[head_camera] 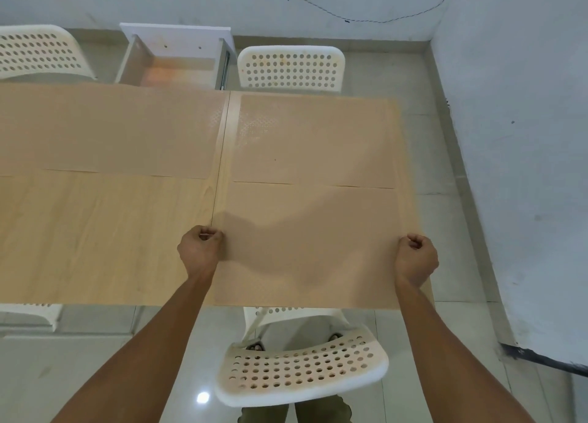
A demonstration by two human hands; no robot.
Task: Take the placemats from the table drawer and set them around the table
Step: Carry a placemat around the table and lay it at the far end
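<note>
A beige placemat (pixel 308 241) lies on the near right part of the light wooden table (pixel 105 238). My left hand (pixel 199 250) grips its left edge and my right hand (pixel 416 257) grips its right edge, fingers curled. A second placemat (pixel 315 139) lies flat on the far right of the table, just beyond the held one. A third placemat (pixel 108 129) covers the far left part. The table drawer (pixel 173 63) stands pulled out on the far side, and what I can see of its inside looks bare.
White perforated chairs stand around the table: one (pixel 299 365) right below me at the near edge, one (pixel 291 67) at the far right, one (pixel 38 53) at the far left. A wall (pixel 525 136) closes the right side. A black cable hangs on the back wall.
</note>
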